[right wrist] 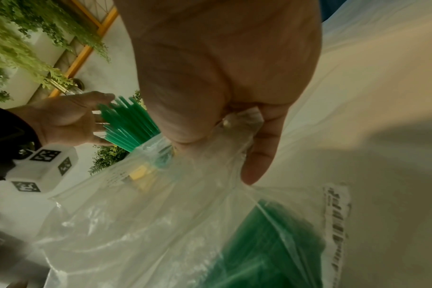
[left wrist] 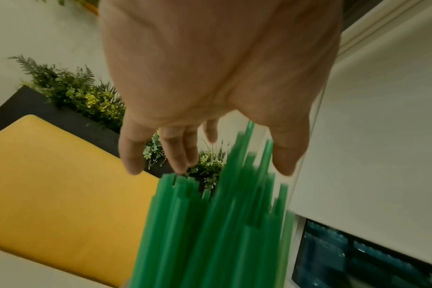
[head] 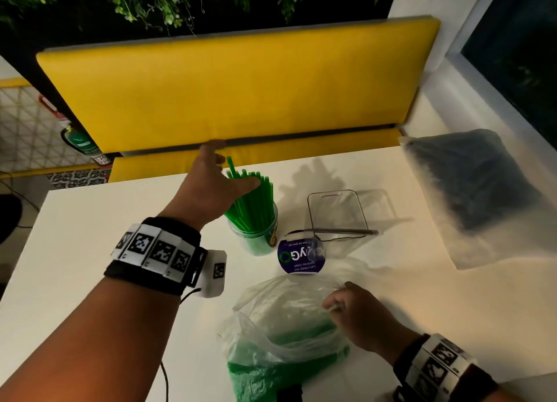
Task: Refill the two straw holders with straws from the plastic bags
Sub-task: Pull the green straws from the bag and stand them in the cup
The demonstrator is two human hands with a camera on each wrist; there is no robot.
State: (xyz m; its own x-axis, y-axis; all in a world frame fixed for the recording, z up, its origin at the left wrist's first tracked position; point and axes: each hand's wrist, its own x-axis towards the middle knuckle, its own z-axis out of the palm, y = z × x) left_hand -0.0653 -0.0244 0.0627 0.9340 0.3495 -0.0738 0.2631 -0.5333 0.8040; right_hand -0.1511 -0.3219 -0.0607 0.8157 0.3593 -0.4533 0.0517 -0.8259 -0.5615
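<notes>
Nearest the viewer, a clear plastic bag of green straws (head: 280,338) lies on the white bench (head: 90,236). The right hand (head: 358,317) pinches a gathered fold of the bag's mouth between curled fingers. The right wrist view alone shows a barcode label (right wrist: 337,230) on the bag and the plastic bunched inside the grip.

Just beyond the bag stands a round clear straw holder (head: 256,236) packed with upright green straws (head: 251,199). Just to its right, a dark blue round sign (head: 301,257) stands on the bench. Behind the sign is a second, clear holder (head: 334,211) with one dark straw (head: 343,231) lying across its front.

The left hand (head: 211,184) hangs over the straw tops, fingers spread and relaxed, grasping nothing. The left wrist view shows the palm from below with the fingertips (left wrist: 178,161) just above the straw ends; whether they touch is unclear.

At the far right of the bench lies a second bag of dark straws (head: 470,184). Behind the bench runs a yellow cushioned seat back (head: 235,91), with green foliage (head: 180,0) above it.
</notes>
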